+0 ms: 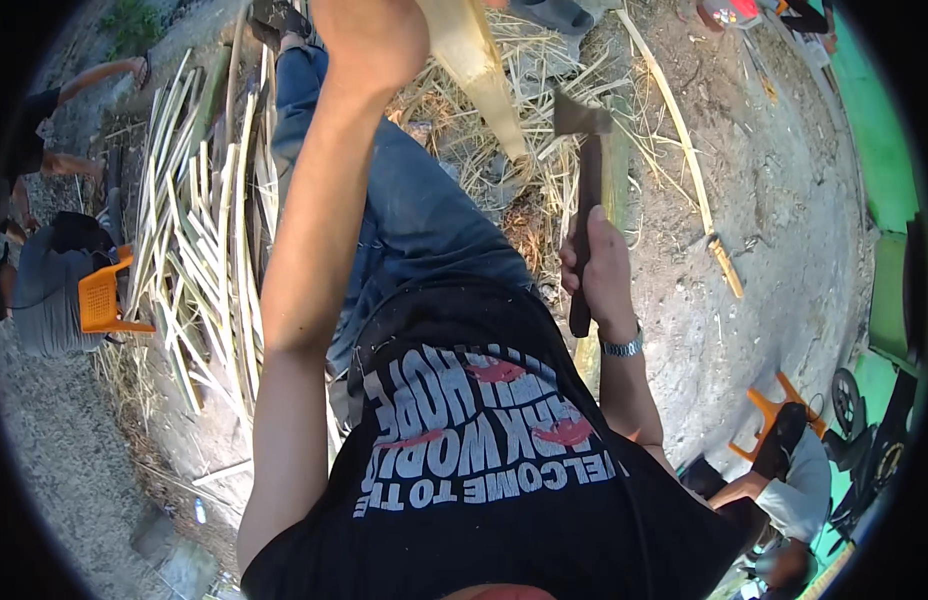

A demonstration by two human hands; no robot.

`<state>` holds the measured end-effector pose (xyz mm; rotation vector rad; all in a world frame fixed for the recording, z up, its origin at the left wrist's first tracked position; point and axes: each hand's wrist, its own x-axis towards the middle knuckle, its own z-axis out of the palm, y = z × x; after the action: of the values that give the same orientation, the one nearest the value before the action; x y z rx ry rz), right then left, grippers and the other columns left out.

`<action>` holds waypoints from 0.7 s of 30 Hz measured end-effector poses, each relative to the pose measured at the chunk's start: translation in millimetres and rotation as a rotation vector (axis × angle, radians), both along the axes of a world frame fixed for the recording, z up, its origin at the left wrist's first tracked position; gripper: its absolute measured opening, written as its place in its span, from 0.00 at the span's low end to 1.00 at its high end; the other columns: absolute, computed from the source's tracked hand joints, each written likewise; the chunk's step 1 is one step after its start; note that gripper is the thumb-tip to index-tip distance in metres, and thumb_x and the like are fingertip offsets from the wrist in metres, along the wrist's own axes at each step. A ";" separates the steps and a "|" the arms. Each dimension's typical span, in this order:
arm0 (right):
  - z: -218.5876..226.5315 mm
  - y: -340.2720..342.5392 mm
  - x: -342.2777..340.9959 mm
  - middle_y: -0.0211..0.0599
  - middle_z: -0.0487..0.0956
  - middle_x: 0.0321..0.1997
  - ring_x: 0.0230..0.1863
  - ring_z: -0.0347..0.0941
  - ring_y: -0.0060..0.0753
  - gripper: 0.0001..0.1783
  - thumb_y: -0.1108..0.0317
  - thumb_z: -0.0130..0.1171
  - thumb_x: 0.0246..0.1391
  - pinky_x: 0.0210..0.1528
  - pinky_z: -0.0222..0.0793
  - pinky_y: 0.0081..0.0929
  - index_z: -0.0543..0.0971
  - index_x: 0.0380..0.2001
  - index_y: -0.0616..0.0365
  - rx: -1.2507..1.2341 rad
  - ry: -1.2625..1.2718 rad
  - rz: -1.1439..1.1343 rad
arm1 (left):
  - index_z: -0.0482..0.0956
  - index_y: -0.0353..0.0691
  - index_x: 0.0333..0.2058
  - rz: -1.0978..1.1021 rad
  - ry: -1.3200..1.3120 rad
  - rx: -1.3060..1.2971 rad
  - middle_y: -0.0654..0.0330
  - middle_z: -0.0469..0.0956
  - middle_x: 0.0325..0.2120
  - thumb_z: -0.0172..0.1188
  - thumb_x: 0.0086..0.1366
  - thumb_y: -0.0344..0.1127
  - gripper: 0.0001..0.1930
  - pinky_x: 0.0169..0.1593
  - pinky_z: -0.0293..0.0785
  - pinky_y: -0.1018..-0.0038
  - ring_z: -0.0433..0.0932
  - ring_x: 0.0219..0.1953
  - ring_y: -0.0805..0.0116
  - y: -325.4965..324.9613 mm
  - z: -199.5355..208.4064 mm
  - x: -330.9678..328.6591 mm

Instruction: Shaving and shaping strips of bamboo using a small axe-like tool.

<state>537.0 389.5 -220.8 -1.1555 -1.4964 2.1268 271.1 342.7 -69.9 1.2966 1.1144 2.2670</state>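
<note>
My right hand (602, 265) is wrapped round the dark handle of a hatchet (590, 165), its metal head up and its blade side toward the left. A wristwatch is on that wrist. At the top edge my left hand (374, 40) is closed beside a pale split piece of wood (472, 75), which it appears to grip; its fingers are mostly out of the picture. The wood tapers to a narrow end that hangs over the shavings, left of the hatchet head. Behind the hatchet a greenish length of wood or bamboo (616, 165) is partly hidden.
Many pale split strips (209, 240) lie piled to the left of my legs. Shavings (544, 165) cover the ground ahead. A long strip (679, 125) lies on the dirt at right. People sit on both sides by orange plastic chairs (104, 295); a small bottle (199, 510) is lower left.
</note>
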 end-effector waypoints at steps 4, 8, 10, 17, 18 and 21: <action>27.7 2.2 -13.1 0.25 0.71 0.24 0.20 0.65 0.14 0.30 0.40 0.43 0.72 0.21 0.59 0.16 0.73 0.39 0.60 0.403 0.302 -0.071 | 0.78 0.33 0.34 0.110 0.040 -0.023 0.50 0.81 0.21 0.35 0.65 0.81 0.47 0.23 0.78 0.74 0.80 0.18 0.66 5.0 -9.6 -13.9; 17.3 33.8 -24.7 0.26 0.71 0.22 0.22 0.64 0.17 0.24 0.49 0.50 0.72 0.24 0.58 0.22 0.74 0.37 0.62 0.826 0.229 -0.235 | 0.78 0.35 0.34 0.168 -0.007 -0.025 0.49 0.81 0.22 0.36 0.64 0.82 0.47 0.23 0.75 0.75 0.79 0.19 0.66 -7.1 -25.3 -30.6; 0.9 49.7 -17.2 0.27 0.70 0.21 0.22 0.63 0.18 0.22 0.51 0.53 0.70 0.23 0.58 0.24 0.75 0.34 0.62 0.787 0.076 -0.233 | 0.75 0.40 0.31 0.276 -0.037 0.063 0.56 0.75 0.17 0.42 0.67 0.77 0.39 0.20 0.66 0.76 0.70 0.16 0.70 -3.2 -27.8 -25.0; -46.0 50.4 -61.2 0.34 0.84 0.30 0.24 0.77 0.20 0.21 0.58 0.79 0.47 0.27 0.71 0.22 0.82 0.36 0.63 0.655 0.028 -0.153 | 0.74 0.34 0.35 0.003 0.080 0.010 0.44 0.81 0.26 0.26 0.57 0.89 0.54 0.35 0.76 0.66 0.78 0.25 0.59 -24.1 -53.5 -60.3; -40.3 47.8 -76.8 0.35 0.85 0.33 0.25 0.77 0.19 0.23 0.60 0.79 0.47 0.27 0.71 0.20 0.82 0.40 0.63 0.584 0.052 -0.152 | 0.74 0.34 0.35 -0.001 0.083 0.011 0.44 0.81 0.26 0.26 0.57 0.89 0.54 0.35 0.76 0.66 0.78 0.25 0.59 -24.1 -46.6 -48.1; -41.9 47.4 -115.4 0.37 0.86 0.40 0.27 0.79 0.19 0.21 0.69 0.77 0.48 0.28 0.75 0.21 0.79 0.42 0.65 0.436 0.303 -0.141 | 0.75 0.34 0.34 0.157 0.189 -0.141 0.44 0.81 0.24 0.28 0.57 0.89 0.54 0.34 0.76 0.66 0.78 0.24 0.59 -25.7 -32.2 -24.9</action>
<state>421.6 436.9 -262.7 -0.7240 -1.5740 1.6756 246.2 317.0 -102.1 1.4344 1.4606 2.1612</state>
